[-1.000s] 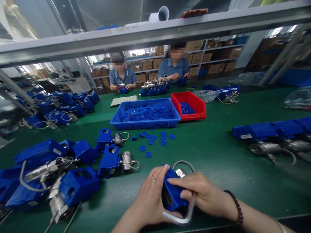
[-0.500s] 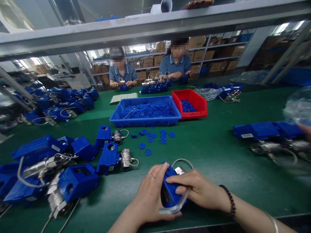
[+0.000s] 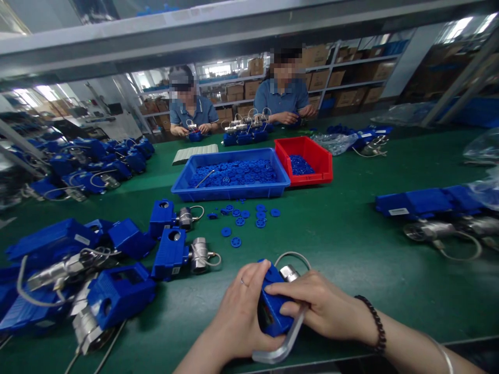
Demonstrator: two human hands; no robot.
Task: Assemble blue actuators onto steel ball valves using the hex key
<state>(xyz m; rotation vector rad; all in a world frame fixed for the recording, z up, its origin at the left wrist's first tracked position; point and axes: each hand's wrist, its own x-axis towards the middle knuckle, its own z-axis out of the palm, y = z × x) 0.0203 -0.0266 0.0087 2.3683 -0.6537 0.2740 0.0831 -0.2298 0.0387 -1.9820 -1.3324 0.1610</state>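
Near the table's front edge, my left hand [image 3: 239, 311] is wrapped around the left side of a blue plastic valve housing [image 3: 278, 311] with an opening in its face. A silver metal fitting [image 3: 288, 273] and a looped grey cable [image 3: 293, 254] show behind the housing. My right hand [image 3: 322, 306] is closed around a bent, L-shaped metal bar [image 3: 286, 347], whose free end points left below the housing. The right index finger and thumb also press on the housing. My palms and fingers hide part of the housing and the bar's upper end.
Blue housings with metal valves [image 3: 169, 254] crowd the left, and more [image 3: 413, 203] lie at right. Small blue wheels [image 3: 236, 242] lie before a blue tray [image 3: 234, 195] and a red bin [image 3: 312, 179]. Two people [image 3: 193, 111] work opposite. A shelf beam [image 3: 234, 28] crosses above.
The bar's free end has dropped slightly, away from the housing. Both hands keep their hold. At the right edge, a blurred hand by the housings has left view. The camera has shifted a little.
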